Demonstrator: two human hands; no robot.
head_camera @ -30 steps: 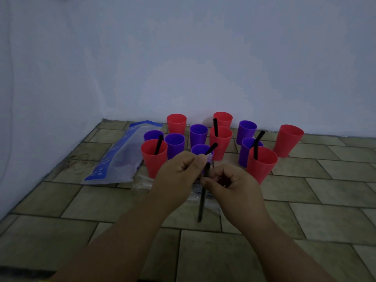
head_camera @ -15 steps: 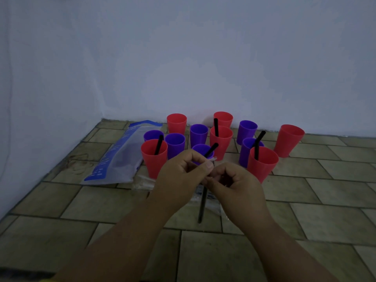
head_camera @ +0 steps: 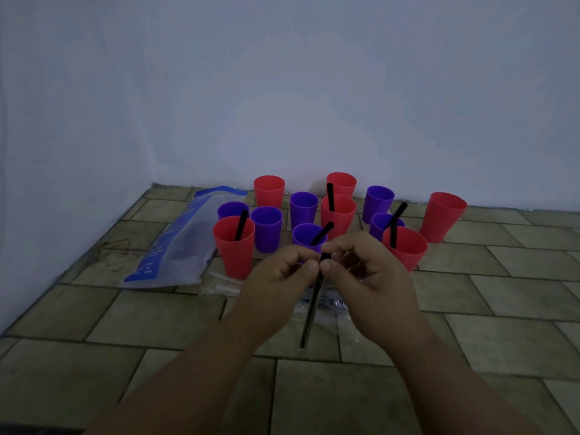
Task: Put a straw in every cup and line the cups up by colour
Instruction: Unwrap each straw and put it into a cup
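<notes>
Several red and purple cups stand in a loose cluster on the tiled floor near the wall. Black straws stick out of the front left red cup [head_camera: 234,246], a middle red cup [head_camera: 338,216], the front purple cup [head_camera: 309,238] and the front right red cup [head_camera: 405,248]. My left hand [head_camera: 277,279] and my right hand [head_camera: 373,277] meet in front of the cups. Both pinch the top of a black straw [head_camera: 310,312] that hangs down between them. A thin clear wrapper seems to cling to it.
A clear and blue plastic bag [head_camera: 175,243] lies flat to the left of the cups. A clear packet of straws [head_camera: 219,285] lies on the floor under my hands. A red cup [head_camera: 442,216] stands apart at the right. White walls close the back and left.
My hands have drawn closer together around the straw's top end. The black tip now shows between my fingertips. The cups have not moved.
</notes>
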